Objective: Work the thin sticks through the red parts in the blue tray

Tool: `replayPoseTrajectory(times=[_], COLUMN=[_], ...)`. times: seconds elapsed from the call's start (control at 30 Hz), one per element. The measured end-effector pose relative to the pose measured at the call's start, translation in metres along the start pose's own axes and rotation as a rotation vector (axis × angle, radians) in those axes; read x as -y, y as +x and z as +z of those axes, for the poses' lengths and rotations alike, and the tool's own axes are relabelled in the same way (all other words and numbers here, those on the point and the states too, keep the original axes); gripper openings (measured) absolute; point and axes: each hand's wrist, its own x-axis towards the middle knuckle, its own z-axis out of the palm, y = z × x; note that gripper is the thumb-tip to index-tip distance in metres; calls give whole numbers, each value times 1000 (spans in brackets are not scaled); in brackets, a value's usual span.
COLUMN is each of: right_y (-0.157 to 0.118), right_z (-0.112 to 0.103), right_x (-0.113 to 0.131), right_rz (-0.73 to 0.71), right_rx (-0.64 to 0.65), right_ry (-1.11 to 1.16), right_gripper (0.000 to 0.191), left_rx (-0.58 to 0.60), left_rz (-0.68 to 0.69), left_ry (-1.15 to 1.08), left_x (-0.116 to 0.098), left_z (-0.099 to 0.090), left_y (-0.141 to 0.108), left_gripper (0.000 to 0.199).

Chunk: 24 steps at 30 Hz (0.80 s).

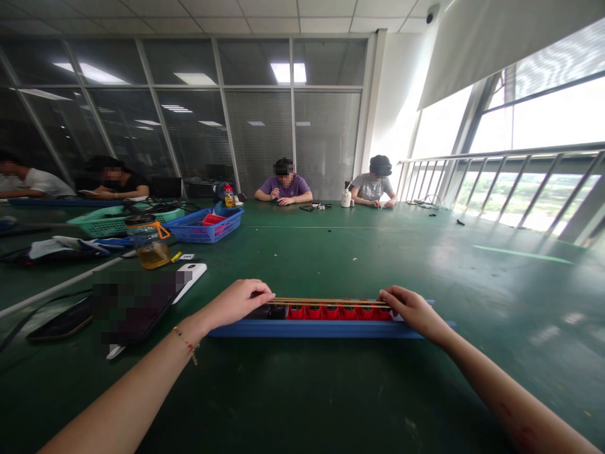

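Note:
A long blue rail-like tray (326, 328) lies crosswise on the table in front of me. A row of small red box-shaped parts (331, 313) sits in it, with black parts (278, 313) at the left end. Thin yellow strips (326, 302) run straight above the row; whether they are sticks or a stretched band I cannot tell. My left hand (246, 299) has its fingers pinched at their left end. At the right end, the closed fingers of my right hand (409, 307) hold them too. Both fingertips partly hide the strip ends.
Left of the tray lie a dark tablet-like device (142, 309), a phone (63, 318) and a jar of amber liquid (151, 243). Behind them stand a blue basket (203, 230) and a green basket (99, 221). Several people sit around the far side of the table (302, 391).

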Motion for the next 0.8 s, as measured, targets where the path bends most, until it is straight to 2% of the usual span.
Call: replayPoseTrajectory(times=[0.17,0.37,0.5,0.63,0.8], right_y=[0,1,1,2,-2], right_z=[0,1,3,4,-7], right_x=[-2,-3,-8,-11,-7], right_rz=[0,-9,2,-7,-85], right_rx=[10,-10,-45,-73,-108], right_ry=[-2,-6,-6,6,-73], right_gripper=[36,38,35,34,32], left_rx=[-35,-227,-376,-571,-682], left_rz=[64,237,319,300,195], left_ry=[101,379,497,592,636], left_x=[-1,-3,-5,0,18], left_z=[-5,-8,-18,-35,-48], left_y=[1,1,-1,-1,6], left_gripper=[26,22,24,23,22])
